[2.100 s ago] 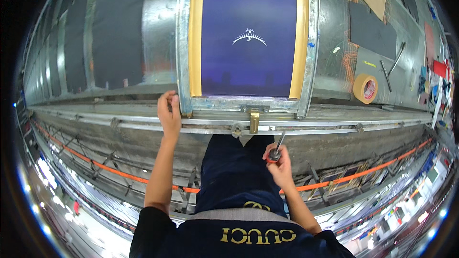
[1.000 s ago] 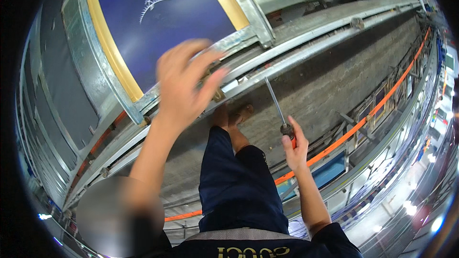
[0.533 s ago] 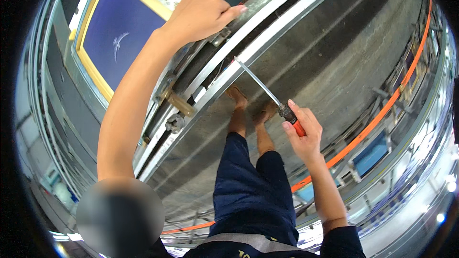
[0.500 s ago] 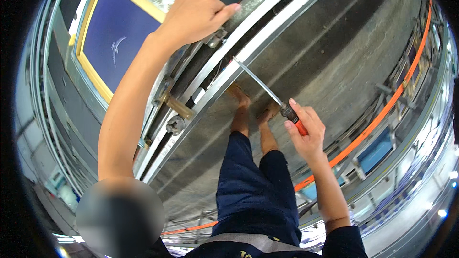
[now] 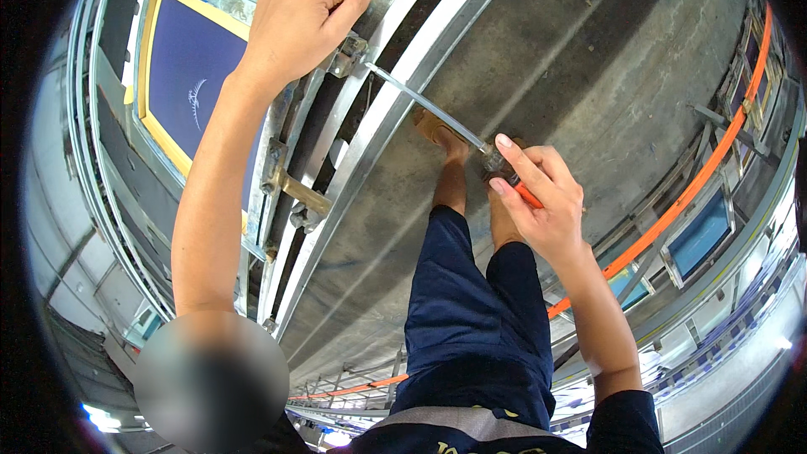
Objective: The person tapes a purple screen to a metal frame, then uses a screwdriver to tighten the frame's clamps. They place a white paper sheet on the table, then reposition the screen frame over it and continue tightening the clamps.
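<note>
In my right hand [image 5: 546,197] is a screwdriver [image 5: 429,109] with a long metal shaft and a red and black handle; thumb and fingers close round the handle. Its tip reaches over the pale metal rail [image 5: 388,113], close to a small metal clamp block [image 5: 347,56]. My left hand [image 5: 303,21] is over the edge of a framed dark blue printing screen [image 5: 181,59], which has a yellow border and a pale curved mark. The left fingers curl down out of sight and the thumb sticks out; what they grip is hidden.
A brass-coloured rod [image 5: 304,195] juts from the fittings along the rail. Concrete floor [image 5: 538,59] lies beside it, where my legs [image 5: 458,286] and feet stand. An orange rail [image 5: 672,214] curves along the right, with framed blue panels [image 5: 699,235] beyond.
The screwdriver tip has moved left and up, across the rail toward the clamp block. My left hand has shifted slightly left. The view has shifted a little too.
</note>
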### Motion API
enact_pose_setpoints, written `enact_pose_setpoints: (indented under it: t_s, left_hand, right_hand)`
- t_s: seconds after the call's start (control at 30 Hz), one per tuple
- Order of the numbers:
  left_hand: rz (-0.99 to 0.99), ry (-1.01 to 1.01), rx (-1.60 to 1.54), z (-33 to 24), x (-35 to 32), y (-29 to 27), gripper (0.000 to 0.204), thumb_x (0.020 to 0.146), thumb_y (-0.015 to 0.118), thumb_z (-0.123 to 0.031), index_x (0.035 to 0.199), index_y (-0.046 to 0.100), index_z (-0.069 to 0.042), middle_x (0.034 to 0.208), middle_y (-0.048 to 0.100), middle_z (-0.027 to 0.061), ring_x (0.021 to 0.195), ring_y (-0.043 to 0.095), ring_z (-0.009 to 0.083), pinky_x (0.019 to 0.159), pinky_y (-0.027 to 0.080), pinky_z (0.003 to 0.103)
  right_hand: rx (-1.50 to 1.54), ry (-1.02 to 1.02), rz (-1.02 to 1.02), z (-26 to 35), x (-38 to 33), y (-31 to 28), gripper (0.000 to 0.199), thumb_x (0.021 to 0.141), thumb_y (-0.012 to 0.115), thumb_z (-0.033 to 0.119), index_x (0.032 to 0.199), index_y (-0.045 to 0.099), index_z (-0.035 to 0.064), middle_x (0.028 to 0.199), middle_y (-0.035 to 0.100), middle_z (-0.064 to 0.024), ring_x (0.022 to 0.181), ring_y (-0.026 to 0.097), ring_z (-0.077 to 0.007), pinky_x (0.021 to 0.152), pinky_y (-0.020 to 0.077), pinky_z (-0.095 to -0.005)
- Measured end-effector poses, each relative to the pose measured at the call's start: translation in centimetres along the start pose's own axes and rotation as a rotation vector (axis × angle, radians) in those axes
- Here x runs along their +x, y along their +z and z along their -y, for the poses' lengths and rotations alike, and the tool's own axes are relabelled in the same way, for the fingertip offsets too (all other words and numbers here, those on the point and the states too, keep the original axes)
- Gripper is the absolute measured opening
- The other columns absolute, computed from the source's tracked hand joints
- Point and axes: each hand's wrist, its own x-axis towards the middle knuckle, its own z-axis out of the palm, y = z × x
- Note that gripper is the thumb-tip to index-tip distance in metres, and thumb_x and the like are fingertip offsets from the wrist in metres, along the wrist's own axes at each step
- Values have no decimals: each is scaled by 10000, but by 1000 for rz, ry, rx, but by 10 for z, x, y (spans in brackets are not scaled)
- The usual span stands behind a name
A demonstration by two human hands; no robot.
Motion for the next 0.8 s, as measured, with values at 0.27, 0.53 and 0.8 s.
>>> enact_pose_setpoints:
  t_s: [0.27, 0.53, 0.8]
  left_hand:
    - [-14, 17, 11, 1, -2, 1, 559, 1003, 563, -382, 595, 577, 0, 539, 495, 182, 582, 512, 364, 614, 415, 468]
    - [3, -7, 11, -1, -2, 0, 566, 1005, 568, -380, 589, 543, 4, 544, 467, 189, 595, 478, 372, 613, 404, 464]
    - [-36, 34, 1, -2, -1, 2, 551, 1003, 587, -365, 578, 534, -19, 541, 484, 169, 574, 453, 366, 647, 415, 438]
  right_hand:
    - [41, -23, -61, -4, -1, 9, 541, 814, 811, 112, 1335, 675, 169, 878, 564, -55, 649, 552, -166, 583, 483, -306]
    - [-316, -272, -130, -7, 10, -1, 541, 799, 816, 109, 1318, 691, 196, 877, 588, -77, 672, 552, -188, 577, 458, -306]
    - [1503, 975, 585, -21, 27, -17, 538, 1061, 490, 406, 1406, 484, -6, 751, 556, -72, 424, 357, -63, 402, 274, -207]
